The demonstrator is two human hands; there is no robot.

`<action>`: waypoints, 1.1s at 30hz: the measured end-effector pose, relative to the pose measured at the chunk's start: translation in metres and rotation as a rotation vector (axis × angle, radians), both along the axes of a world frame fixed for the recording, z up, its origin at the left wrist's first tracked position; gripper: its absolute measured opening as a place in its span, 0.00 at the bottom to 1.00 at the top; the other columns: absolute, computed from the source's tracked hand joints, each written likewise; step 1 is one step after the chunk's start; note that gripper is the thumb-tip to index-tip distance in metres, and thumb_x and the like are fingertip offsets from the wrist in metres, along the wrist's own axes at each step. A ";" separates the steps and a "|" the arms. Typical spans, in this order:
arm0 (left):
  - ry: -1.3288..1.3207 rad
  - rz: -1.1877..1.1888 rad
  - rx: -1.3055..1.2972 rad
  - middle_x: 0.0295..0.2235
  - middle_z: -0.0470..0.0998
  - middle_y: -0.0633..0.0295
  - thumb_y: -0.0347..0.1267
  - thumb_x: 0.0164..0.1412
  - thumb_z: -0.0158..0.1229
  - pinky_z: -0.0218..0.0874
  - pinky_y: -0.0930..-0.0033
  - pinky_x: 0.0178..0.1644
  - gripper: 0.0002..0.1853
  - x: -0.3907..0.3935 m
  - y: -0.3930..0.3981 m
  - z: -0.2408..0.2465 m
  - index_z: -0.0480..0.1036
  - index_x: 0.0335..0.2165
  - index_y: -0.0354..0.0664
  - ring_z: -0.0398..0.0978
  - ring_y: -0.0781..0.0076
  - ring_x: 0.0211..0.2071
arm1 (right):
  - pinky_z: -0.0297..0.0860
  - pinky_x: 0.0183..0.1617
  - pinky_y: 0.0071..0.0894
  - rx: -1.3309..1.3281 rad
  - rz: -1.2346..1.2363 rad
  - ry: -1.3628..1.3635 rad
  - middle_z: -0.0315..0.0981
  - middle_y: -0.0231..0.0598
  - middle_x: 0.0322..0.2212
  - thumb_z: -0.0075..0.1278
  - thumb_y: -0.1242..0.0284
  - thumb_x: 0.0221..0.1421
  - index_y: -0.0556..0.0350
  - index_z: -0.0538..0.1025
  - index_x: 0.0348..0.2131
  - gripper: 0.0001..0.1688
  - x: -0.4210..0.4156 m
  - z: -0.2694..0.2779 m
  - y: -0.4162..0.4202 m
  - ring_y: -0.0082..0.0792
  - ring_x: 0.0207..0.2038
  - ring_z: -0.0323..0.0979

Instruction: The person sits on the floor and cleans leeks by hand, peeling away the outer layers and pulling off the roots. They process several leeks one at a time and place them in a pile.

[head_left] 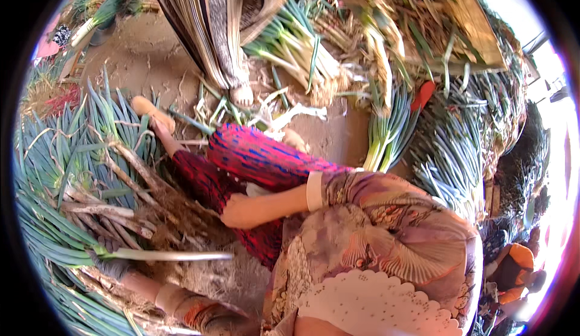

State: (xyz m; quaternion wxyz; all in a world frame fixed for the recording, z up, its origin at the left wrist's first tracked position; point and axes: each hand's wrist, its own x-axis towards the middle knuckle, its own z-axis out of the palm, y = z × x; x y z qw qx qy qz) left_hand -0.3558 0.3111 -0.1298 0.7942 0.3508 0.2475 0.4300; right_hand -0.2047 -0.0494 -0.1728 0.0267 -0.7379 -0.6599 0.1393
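My left hand (111, 261), in a dark grey glove at the lower left, is closed around a long green onion (176, 256). Its clean white stem points right and its green leaves spread left. My right hand (240, 211) is bare and curled over the red and blue patterned cloth on my legs. Its fingers face away, so what is in it cannot be told; a small whitish patch (257, 190) shows beside it. Unstripped green onions with brown, soiled stems (113, 216) lie in a large heap under and around my left hand.
A person in striped trousers (217, 32) stands at the top, by a bundle of green onions (303, 55). Leaf scraps (290, 116) litter the soil near my feet. A wooden board (476, 23) and stacked onions (453, 154) are at the right; a person in orange (516, 268) is beyond.
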 end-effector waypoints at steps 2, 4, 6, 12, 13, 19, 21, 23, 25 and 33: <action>-0.143 -0.219 0.074 0.22 0.63 0.63 0.45 0.59 0.43 0.47 0.77 0.20 0.24 -0.010 0.023 -0.025 0.62 0.45 0.37 0.53 0.77 0.16 | 0.69 0.27 0.41 -0.072 0.038 -0.006 0.75 0.45 0.22 0.51 0.71 0.33 0.59 0.77 0.22 0.11 0.004 -0.003 -0.003 0.43 0.27 0.75; -0.199 -0.263 0.072 0.22 0.63 0.63 0.45 0.59 0.43 0.47 0.77 0.19 0.24 -0.008 0.031 -0.038 0.62 0.45 0.37 0.54 0.77 0.16 | 0.69 0.27 0.41 -0.168 0.056 -0.008 0.75 0.44 0.21 0.51 0.72 0.33 0.59 0.77 0.22 0.10 0.007 -0.015 -0.007 0.44 0.27 0.75; -0.220 -0.260 0.085 0.22 0.63 0.63 0.45 0.59 0.42 0.47 0.77 0.19 0.24 -0.012 0.034 -0.039 0.61 0.45 0.37 0.54 0.77 0.16 | 0.69 0.27 0.41 -0.152 0.029 -0.014 0.75 0.44 0.22 0.52 0.72 0.33 0.59 0.77 0.22 0.10 0.007 -0.019 -0.010 0.44 0.28 0.75; -0.276 -0.273 0.085 0.23 0.62 0.63 0.45 0.59 0.42 0.47 0.77 0.19 0.24 -0.014 0.037 -0.045 0.61 0.46 0.37 0.54 0.78 0.16 | 0.67 0.28 0.40 -0.158 0.044 0.021 0.72 0.44 0.19 0.45 0.72 0.42 0.60 0.70 0.23 0.08 0.013 -0.008 -0.017 0.43 0.25 0.73; -0.276 -0.279 0.087 0.23 0.62 0.63 0.45 0.59 0.41 0.47 0.78 0.19 0.24 -0.016 0.037 -0.045 0.61 0.46 0.37 0.54 0.78 0.16 | 0.67 0.28 0.40 -0.167 0.035 0.031 0.72 0.44 0.19 0.45 0.73 0.43 0.60 0.71 0.23 0.08 0.010 -0.008 -0.016 0.42 0.25 0.73; -0.313 -0.331 0.104 0.24 0.62 0.62 0.44 0.60 0.41 0.47 0.78 0.19 0.24 -0.016 0.040 -0.043 0.60 0.47 0.37 0.54 0.78 0.15 | 0.66 0.28 0.39 -0.158 0.046 -0.012 0.72 0.44 0.20 0.46 0.72 0.43 0.59 0.70 0.25 0.08 0.009 -0.008 -0.016 0.43 0.24 0.73; -0.302 -0.316 0.098 0.24 0.62 0.62 0.44 0.60 0.40 0.47 0.78 0.19 0.24 -0.017 0.039 -0.043 0.59 0.48 0.37 0.54 0.78 0.15 | 0.66 0.28 0.39 -0.162 0.044 -0.003 0.72 0.44 0.20 0.46 0.72 0.43 0.58 0.70 0.25 0.08 0.009 -0.007 -0.016 0.43 0.24 0.73; -0.258 -0.251 0.102 0.24 0.62 0.62 0.44 0.60 0.40 0.46 0.79 0.18 0.25 -0.013 0.032 -0.038 0.58 0.49 0.37 0.53 0.79 0.15 | 0.66 0.29 0.40 -0.157 0.024 0.003 0.72 0.43 0.20 0.46 0.71 0.44 0.58 0.71 0.26 0.08 0.010 -0.008 -0.018 0.43 0.25 0.73; -0.295 -0.286 0.107 0.24 0.61 0.62 0.43 0.60 0.42 0.47 0.79 0.19 0.25 -0.013 0.035 -0.041 0.58 0.49 0.35 0.54 0.79 0.15 | 0.67 0.29 0.40 -0.151 0.004 0.032 0.72 0.43 0.20 0.46 0.71 0.44 0.58 0.71 0.26 0.08 0.012 -0.007 -0.021 0.43 0.25 0.73; -0.286 -0.238 0.061 0.22 0.63 0.61 0.43 0.58 0.46 0.51 0.75 0.22 0.21 -0.011 0.029 -0.041 0.63 0.39 0.36 0.56 0.75 0.18 | 0.67 0.26 0.45 0.029 -0.189 0.141 0.70 0.47 0.18 0.45 0.74 0.41 0.58 0.69 0.24 0.06 0.026 0.011 -0.015 0.50 0.24 0.71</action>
